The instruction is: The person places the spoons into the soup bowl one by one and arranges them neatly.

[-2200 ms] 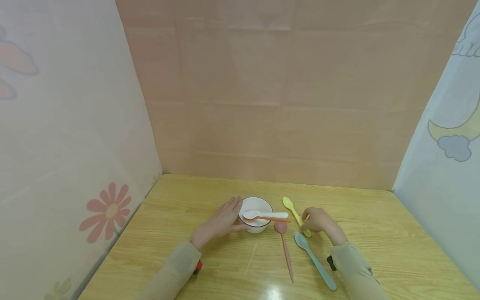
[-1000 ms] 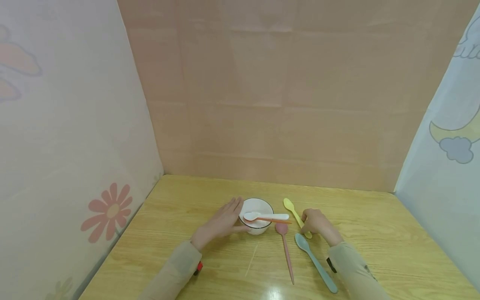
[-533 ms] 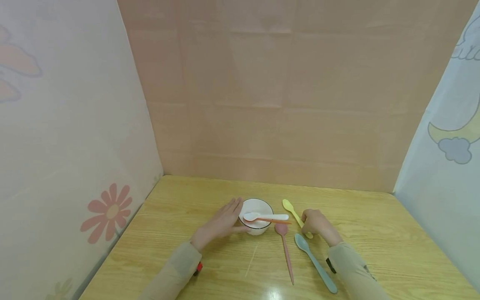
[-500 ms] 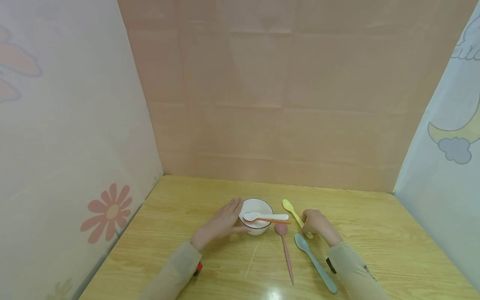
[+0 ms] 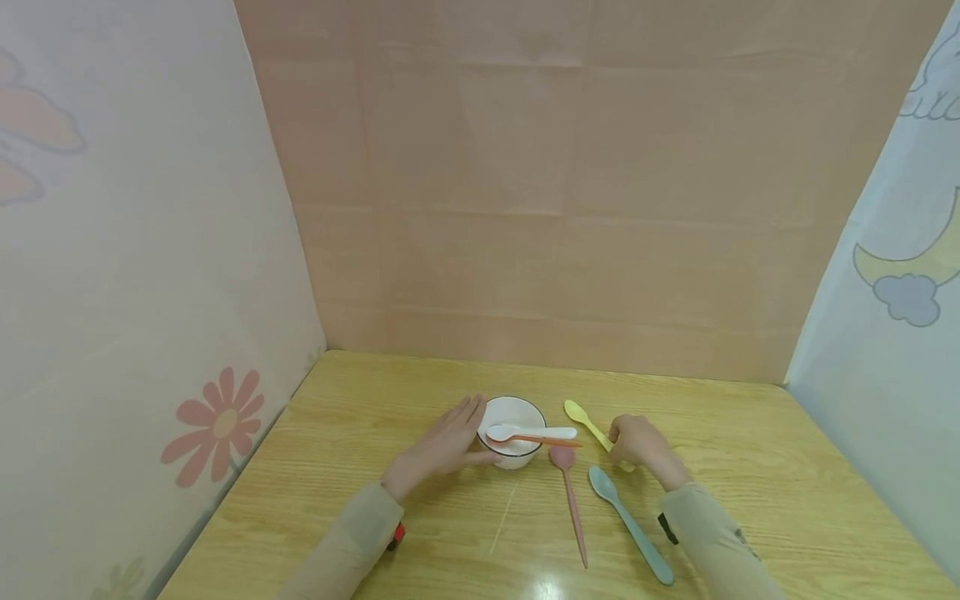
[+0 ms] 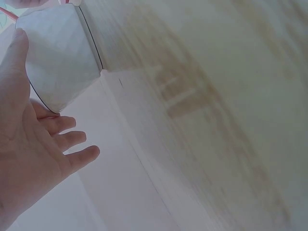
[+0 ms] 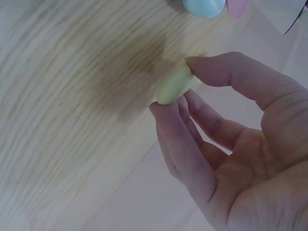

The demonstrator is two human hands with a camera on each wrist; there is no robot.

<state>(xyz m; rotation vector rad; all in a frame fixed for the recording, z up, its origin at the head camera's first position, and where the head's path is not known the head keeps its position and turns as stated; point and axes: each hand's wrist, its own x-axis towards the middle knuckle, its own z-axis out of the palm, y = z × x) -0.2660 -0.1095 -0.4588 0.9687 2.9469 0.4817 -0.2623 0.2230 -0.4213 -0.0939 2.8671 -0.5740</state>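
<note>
My right hand [image 5: 643,443] pinches the handle end of a yellow spoon [image 5: 587,421] between thumb and fingers. The right wrist view shows the pale handle end [image 7: 172,86] between the fingertips. My left hand [image 5: 445,442] rests against the left side of a white bowl [image 5: 510,461] with a dark rim, thumb at its front, fingers behind. In the left wrist view the other fingers [image 6: 72,139] are spread. A white spoon [image 5: 532,432] and an orange-handled spoon [image 5: 551,442] lie across the bowl, their handles past its right rim.
A pink spoon [image 5: 573,508] lies right of the bowl, its head near the rim. A blue-green spoon [image 5: 633,525] lies between it and my right forearm. The wooden table [image 5: 450,550] meets a brown back panel [image 5: 555,250] and printed side walls.
My right hand has closed its fingertips on the yellow spoon's handle and shifted slightly right, and the handle end has swung right with it. The left hand and bowl stay put.
</note>
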